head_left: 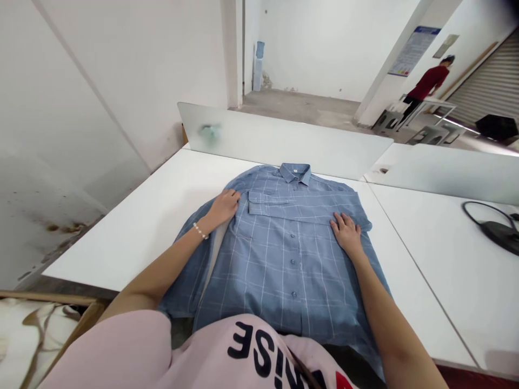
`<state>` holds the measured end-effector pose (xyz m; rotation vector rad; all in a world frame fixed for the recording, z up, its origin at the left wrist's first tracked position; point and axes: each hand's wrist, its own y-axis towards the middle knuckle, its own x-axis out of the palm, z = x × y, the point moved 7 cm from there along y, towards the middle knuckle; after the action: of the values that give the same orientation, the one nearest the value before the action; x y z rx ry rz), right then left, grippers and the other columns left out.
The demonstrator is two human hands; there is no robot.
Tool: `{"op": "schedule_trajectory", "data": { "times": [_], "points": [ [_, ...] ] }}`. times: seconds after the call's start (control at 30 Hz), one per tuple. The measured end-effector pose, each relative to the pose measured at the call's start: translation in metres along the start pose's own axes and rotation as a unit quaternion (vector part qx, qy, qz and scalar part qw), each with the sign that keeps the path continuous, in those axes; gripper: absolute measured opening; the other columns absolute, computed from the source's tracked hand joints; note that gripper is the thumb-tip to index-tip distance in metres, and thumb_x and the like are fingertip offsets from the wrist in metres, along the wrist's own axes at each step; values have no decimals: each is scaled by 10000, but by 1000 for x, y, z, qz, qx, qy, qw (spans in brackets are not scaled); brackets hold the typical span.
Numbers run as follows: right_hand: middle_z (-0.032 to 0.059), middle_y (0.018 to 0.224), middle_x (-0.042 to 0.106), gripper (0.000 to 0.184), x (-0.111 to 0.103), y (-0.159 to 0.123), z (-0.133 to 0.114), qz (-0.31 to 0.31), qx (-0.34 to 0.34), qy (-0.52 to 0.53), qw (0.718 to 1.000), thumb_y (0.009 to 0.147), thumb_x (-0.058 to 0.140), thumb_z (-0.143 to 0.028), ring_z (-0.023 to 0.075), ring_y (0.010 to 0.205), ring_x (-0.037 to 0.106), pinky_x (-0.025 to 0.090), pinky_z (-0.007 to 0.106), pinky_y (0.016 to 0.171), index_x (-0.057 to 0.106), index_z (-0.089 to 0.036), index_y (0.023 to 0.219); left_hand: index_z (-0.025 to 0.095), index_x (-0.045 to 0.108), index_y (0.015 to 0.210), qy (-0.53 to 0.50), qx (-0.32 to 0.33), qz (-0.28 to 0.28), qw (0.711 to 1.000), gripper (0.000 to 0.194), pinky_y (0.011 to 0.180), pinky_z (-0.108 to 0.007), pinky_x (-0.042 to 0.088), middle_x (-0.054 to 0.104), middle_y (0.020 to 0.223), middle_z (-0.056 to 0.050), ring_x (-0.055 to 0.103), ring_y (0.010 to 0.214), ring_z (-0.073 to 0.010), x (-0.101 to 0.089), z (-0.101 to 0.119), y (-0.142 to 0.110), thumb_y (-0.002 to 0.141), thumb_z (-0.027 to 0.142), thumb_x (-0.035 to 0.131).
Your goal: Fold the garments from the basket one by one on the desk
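A blue long-sleeved shirt (267, 254) with a thin white check lies front up on the white table (162, 210). Its collar points to the far side, and its buttons run down the middle. The sleeve on the right is folded across the chest, its cuff lying toward the left. The other sleeve (184, 286) hangs down along the left side. My left hand (225, 208) has its fingers curled together on that sleeve's upper part, near the armhole. Fingers apart, my right hand (347, 233) rests on the folded sleeve near its bend. The shirt's lower hem is partly hidden by my body.
A low frosted divider (284, 138) stands along the table's far edge. To the right lies a black device with a cable (500, 235). White cloth (36, 335) fills a wooden-edged container at lower left. A person in red (430, 84) bends over a far table.
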<state>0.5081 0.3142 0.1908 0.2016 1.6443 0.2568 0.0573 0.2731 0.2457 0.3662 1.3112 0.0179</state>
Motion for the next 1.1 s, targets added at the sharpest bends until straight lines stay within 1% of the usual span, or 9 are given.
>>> {"op": "schedule_trajectory", "data": {
  "times": [0.23,0.33,0.43,0.53,0.63,0.73,0.83,0.9,1.1],
  "points": [
    [159,1542,437,512,-4,-1,-5,-5,10,46,999,1027,375,-438,322,1449,356,251,630,1162,507,-200,1461,167,547,1113,44,-89,-70,993,262,719,-377,502,579,1097,-126,621,868,-267,-16,-34,-94,893,307,532],
    [179,1557,407,479,-8,0,-5,-21,25,107,994,1011,449,-405,346,1466,325,188,656,1175,530,-192,1432,196,562,1068,-55,-50,-101,992,222,673,-326,468,595,860,-35,595,726,-206,-13,-27,-107,861,215,485],
    [221,1529,418,443,-17,6,-11,-35,36,143,988,987,489,-347,402,1448,341,187,712,1146,561,-160,1382,202,605,927,-186,-55,-63,979,190,596,-264,428,519,658,28,533,599,-146,-30,-26,-96,763,161,517],
    [220,1438,500,401,-31,11,-44,-45,8,182,982,940,540,-301,417,1390,421,290,700,1116,599,-172,1315,180,611,849,-384,-98,-30,918,149,487,-222,405,533,658,43,492,488,-92,-52,-31,-76,701,189,598],
    [159,1354,583,366,-45,-7,-117,-73,-93,250,961,911,604,-337,348,1321,517,386,573,1132,643,-203,1249,164,615,847,-575,-124,-3,809,180,432,-182,405,554,662,48,490,447,-58,-68,-28,-54,694,223,690],
    [48,1258,664,361,-50,-61,-215,-157,-231,340,898,892,657,-486,248,1187,629,499,438,1058,681,-288,1192,151,617,836,-687,-153,43,709,180,413,-124,383,515,571,75,463,419,-29,-75,-20,-31,690,169,720],
    [106,1365,593,702,-42,-124,-301,-331,-282,551,712,809,724,-608,264,1237,600,480,471,1076,540,-264,1393,138,618,850,-746,-172,73,639,157,441,-91,413,528,557,81,492,428,-17,-76,-3,-9,718,80,682],
    [129,1337,585,887,-29,-143,-331,-383,-226,615,651,681,821,-628,269,1213,604,486,474,1065,490,-244,1408,128,621,860,-768,-173,78,611,150,471,-82,441,553,583,74,523,450,-12,-76,10,1,746,37,657],
    [61,1095,619,822,-7,-115,-341,-334,-45,694,636,578,902,-540,165,845,626,551,396,879,539,-223,1244,122,639,898,-790,-165,98,582,139,483,-70,451,571,620,65,532,463,-2,-80,19,4,807,17,638]
  ]
}}
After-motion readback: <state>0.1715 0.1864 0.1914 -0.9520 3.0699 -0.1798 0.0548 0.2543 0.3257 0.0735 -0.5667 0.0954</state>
